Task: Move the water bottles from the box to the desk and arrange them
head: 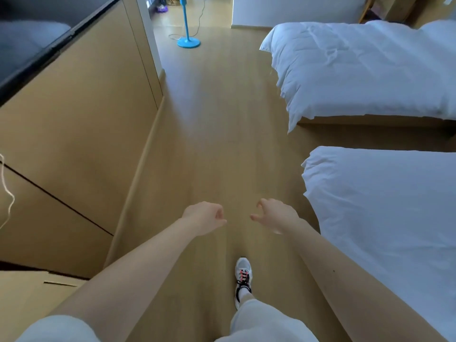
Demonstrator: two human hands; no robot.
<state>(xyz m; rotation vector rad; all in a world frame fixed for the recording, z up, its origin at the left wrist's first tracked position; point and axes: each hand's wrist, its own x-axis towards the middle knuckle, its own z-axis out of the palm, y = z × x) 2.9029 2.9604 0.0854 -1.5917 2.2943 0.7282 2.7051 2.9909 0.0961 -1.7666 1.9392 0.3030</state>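
Both my arms reach forward over a wooden floor (212, 134). My left hand (203, 217) is loosely curled with the fingers closed and holds nothing. My right hand (275, 214) has its fingers apart and slightly bent, also holding nothing. The two hands are a short gap apart, level with each other. No water bottle and no box appear in the view. A wooden desk surface (22, 292) shows at the lower left corner.
A wooden wall panel (81, 134) with a dark television (32, 38) runs along the left. Two beds with white duvets (370, 70) (385, 206) stand on the right. A blue fan stand (188, 41) is far ahead. My shoe (243, 275) steps on the floor below.
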